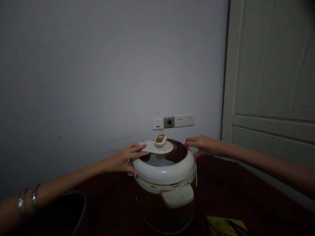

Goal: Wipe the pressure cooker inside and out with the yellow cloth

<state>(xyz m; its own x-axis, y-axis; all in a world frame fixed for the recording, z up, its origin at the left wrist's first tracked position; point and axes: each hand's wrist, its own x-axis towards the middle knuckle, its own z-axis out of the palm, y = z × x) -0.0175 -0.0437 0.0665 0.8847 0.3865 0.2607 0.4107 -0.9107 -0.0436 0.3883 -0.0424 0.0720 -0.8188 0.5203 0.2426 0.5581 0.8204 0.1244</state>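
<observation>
An electric pressure cooker (169, 218) with a dark body stands upright in front of me. Its white lid (163, 175) has a shiny brown top panel and a beige and brown knob (160, 140) in the middle. My left hand (124, 159) grips the lid's left side, fingers over the top and thumb low on the rim. On the opposite edge, my right hand (200, 146) holds the rim with fingers on top and thumb below; part of its grip is hidden. A stained white side handle (178, 196) juts toward me below the lid.
The cooker stands on a dark red tabletop (110, 200). At lower left is a dark, round-rimmed container (83, 200). A yellow cloth-like item (219, 224) with a black object on it lies at lower right. Wall sockets (184, 120) are behind the cooker, and a pale door (273, 72) stands to the right.
</observation>
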